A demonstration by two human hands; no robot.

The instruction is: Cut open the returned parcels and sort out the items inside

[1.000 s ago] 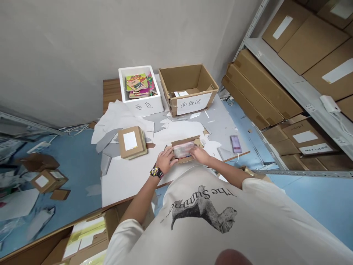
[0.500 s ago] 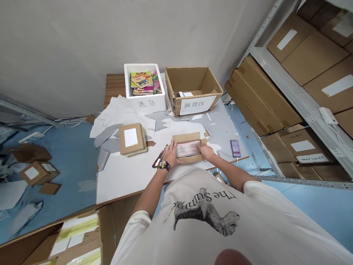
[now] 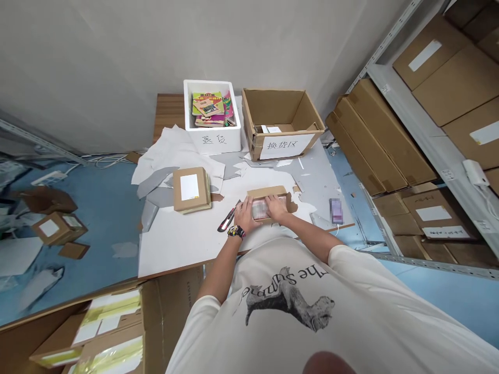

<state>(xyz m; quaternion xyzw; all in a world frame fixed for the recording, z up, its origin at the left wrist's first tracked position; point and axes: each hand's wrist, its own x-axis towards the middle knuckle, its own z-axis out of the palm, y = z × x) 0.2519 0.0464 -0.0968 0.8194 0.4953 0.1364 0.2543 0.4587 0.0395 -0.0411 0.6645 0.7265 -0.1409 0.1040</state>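
Observation:
My left hand (image 3: 246,215) and my right hand (image 3: 277,207) press down on a plastic-wrapped packet (image 3: 262,208) lying in a shallow kraft cardboard box (image 3: 268,191). The hands cover much of the packet, and its contents are hard to make out. A box cutter (image 3: 226,219) with a red-and-black handle lies just left of my left hand, on the white board tabletop (image 3: 175,246). My left wrist wears a black patterned watch (image 3: 236,231).
A sealed kraft box with a white label (image 3: 191,187) sits left of my hands. At the back stand a white foam box of books (image 3: 212,141) and an open carton (image 3: 281,120). A phone (image 3: 336,211) lies at the right. Loaded shelves (image 3: 401,135) stand to the right.
My hands have drawn closer together over the packet, and the shallow box sits squarer to me. The whole view has shifted as my head moved.

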